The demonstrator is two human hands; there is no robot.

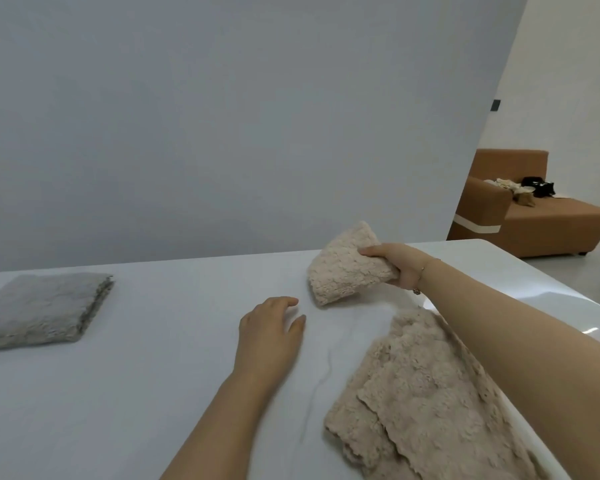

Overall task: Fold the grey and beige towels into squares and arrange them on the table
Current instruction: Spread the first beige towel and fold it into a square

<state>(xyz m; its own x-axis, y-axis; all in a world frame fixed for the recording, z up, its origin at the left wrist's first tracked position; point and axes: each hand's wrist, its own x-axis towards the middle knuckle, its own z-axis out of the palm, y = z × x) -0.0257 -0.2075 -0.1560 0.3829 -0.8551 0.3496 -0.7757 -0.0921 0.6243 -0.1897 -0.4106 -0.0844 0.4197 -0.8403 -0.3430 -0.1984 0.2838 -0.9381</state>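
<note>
- White table (146, 393), grey wall behind, brown sofa (548, 216) far right.
- Grey towel (39, 310) folded square, far left.
- My left hand (269, 336) flat, fingers relaxed, holding nothing.
- Folded beige towel (343, 268) just past it, gripped by my right hand (395, 266).
- Unfolded beige towel (426, 400) lies near right, under my right arm, long axis towards me.

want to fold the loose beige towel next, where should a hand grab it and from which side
Judging by its pose, take the unfolded beige towel by its far corner near the right forearm, coming from above with the free left hand. It lies flat and rumpled on the table, its near end running out of view. The right hand already holds the folded beige towel.
</note>
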